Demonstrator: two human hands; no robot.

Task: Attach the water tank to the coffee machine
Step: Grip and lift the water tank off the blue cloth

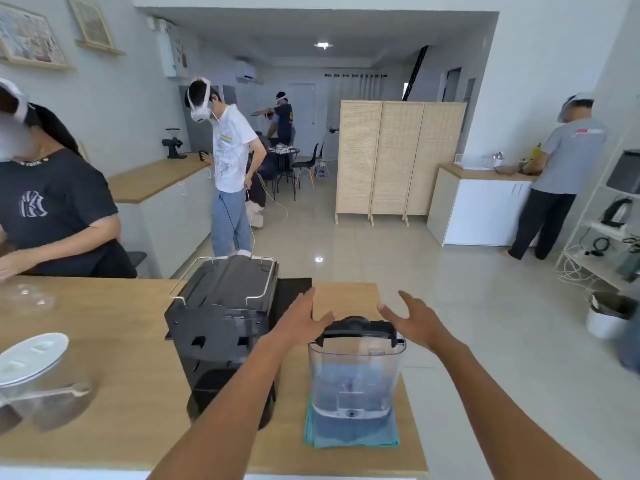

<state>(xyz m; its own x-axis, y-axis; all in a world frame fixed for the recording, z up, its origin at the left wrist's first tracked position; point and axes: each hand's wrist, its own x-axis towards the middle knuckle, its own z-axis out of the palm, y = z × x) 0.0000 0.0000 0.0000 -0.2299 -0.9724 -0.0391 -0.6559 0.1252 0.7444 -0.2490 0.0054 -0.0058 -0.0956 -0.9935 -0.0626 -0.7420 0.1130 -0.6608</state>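
A clear plastic water tank [356, 379] with a black lid stands upright on a folded teal cloth [351, 436] near the counter's right end. The black coffee machine [225, 337] stands just left of it, its back facing me, a wire rail on top. My left hand [301, 320] hovers open between the machine and the tank's lid, thumb close to the lid. My right hand [412, 318] is open on the tank's right, beside the lid. Neither hand grips the tank.
The wooden counter [114, 341] carries a white lid and clear container [31, 358] at the left. A black mat [294, 292] lies behind the machine. A person in a dark shirt [52, 209] leans in at the far left. The counter's right edge is just beyond the tank.
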